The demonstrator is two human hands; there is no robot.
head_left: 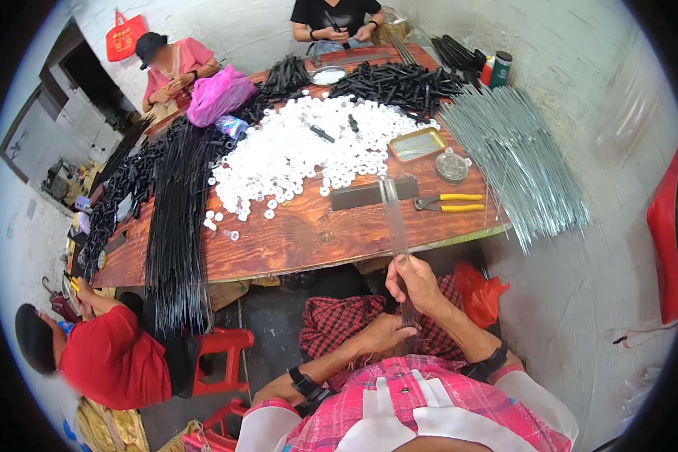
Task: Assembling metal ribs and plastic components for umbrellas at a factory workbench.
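Rod bundle (396, 226): thin, silvery, upright; your right hand (414, 282) and left hand (384, 334) fingers clamp it. Gold tray (417, 143) holds a few rods.

Pink plaid shirt, white sleeves (black wristbands)

Wooden table (301, 237), grey concrete floor (580, 286), red stool (222, 354).

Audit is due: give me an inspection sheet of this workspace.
Surface: wooden table, crowded.
Job's things: bundle of thin metal rods, held upright from lap to table edge.
Clutter: white rings, black rods, silver rods, yellow-handled pliers, metal tray.
Grippers: left hand grips the bundle's base; right hand grips higher.
Cables: nothing seen.
Surroundings: three other people seated; red stool.
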